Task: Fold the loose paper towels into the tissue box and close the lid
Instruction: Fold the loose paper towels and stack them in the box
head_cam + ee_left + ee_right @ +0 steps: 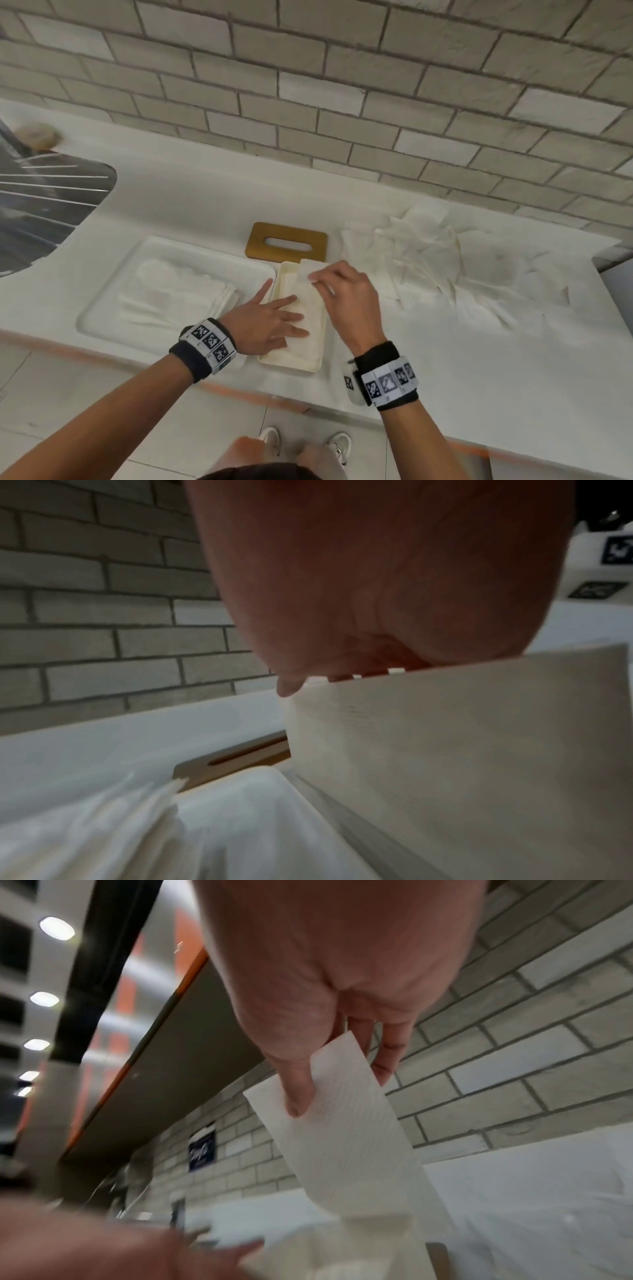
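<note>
Partway: left hand (270, 318) lies flat on a towel (305, 308) in the open box (274, 291), right hand (346, 294) pinches its far end (loose pile (445, 253) remains, lid (286, 241) off).

1 tissue box (310, 364), 1 lid (286, 242), 1 tray (102, 301), 2 towel piles (178, 294), 2 hands (270, 317).
</note>
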`<action>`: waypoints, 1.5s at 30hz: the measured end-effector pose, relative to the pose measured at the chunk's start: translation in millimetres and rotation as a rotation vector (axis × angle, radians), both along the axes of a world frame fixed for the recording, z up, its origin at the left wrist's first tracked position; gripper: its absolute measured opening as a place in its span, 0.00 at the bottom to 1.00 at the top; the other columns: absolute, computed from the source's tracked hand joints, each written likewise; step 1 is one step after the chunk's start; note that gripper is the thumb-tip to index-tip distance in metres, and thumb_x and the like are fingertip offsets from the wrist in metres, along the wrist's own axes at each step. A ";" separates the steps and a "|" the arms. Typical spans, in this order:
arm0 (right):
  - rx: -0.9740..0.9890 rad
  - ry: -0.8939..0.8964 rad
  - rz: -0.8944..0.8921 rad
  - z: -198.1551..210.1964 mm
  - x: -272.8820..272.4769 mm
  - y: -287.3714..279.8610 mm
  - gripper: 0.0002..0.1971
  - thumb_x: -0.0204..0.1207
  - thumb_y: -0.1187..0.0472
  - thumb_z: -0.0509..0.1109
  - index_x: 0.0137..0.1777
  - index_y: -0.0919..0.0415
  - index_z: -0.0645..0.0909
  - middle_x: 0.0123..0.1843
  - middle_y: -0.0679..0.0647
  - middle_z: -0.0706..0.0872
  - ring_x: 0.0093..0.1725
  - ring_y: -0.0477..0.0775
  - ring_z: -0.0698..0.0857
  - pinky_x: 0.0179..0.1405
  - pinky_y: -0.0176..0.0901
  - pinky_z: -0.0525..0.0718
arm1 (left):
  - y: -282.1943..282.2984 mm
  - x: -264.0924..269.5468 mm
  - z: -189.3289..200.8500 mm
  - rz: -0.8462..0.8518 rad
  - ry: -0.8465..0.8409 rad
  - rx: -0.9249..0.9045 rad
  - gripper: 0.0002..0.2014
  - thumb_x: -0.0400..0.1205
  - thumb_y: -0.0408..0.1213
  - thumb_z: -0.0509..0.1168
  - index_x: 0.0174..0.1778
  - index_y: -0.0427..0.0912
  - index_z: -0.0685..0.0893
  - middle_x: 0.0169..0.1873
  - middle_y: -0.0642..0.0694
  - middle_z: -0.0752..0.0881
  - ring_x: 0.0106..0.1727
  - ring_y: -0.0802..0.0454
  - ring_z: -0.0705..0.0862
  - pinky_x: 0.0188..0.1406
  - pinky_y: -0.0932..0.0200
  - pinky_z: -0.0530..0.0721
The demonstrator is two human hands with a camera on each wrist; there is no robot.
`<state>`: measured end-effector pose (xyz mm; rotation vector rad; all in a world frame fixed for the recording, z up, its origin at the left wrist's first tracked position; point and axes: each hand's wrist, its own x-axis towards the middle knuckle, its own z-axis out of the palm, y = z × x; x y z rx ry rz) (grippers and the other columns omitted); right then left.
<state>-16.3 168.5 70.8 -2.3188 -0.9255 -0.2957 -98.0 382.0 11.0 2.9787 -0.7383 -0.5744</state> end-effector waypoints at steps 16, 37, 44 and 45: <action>-0.574 0.189 0.206 -59.2 -71.3 23.4 0.10 0.87 0.46 0.72 0.60 0.44 0.94 0.57 0.45 0.92 0.51 0.53 0.92 0.55 0.51 0.83 | 11.2 -27.1 -14.2 0.708 -0.105 -0.673 0.20 0.88 0.45 0.70 0.77 0.58 0.83 0.65 0.54 0.84 0.54 0.61 0.87 0.54 0.55 0.92; -0.356 0.408 -0.281 -129.0 109.0 -185.1 0.22 0.80 0.58 0.75 0.74 0.56 0.82 0.71 0.58 0.82 0.68 0.65 0.81 0.69 0.53 0.81 | -182.4 31.8 27.6 0.676 -0.273 -0.794 0.09 0.89 0.40 0.70 0.64 0.51 0.89 0.57 0.57 0.89 0.53 0.67 0.83 0.58 0.72 0.82; -0.155 0.382 -0.245 -126.8 40.9 -235.3 0.13 0.89 0.46 0.64 0.60 0.52 0.84 0.55 0.49 0.88 0.55 0.53 0.85 0.56 0.49 0.84 | -248.8 68.7 -40.9 0.709 -0.133 -0.608 0.19 0.90 0.45 0.67 0.77 0.49 0.80 0.73 0.48 0.79 0.67 0.44 0.82 0.63 0.44 0.87; -0.083 0.401 -0.307 -124.9 40.0 -240.3 0.14 0.89 0.43 0.64 0.56 0.52 0.84 0.49 0.48 0.89 0.49 0.51 0.86 0.52 0.48 0.85 | -252.3 73.7 -46.7 0.718 -0.129 -0.590 0.24 0.89 0.45 0.68 0.82 0.51 0.76 0.76 0.46 0.75 0.68 0.42 0.81 0.63 0.44 0.88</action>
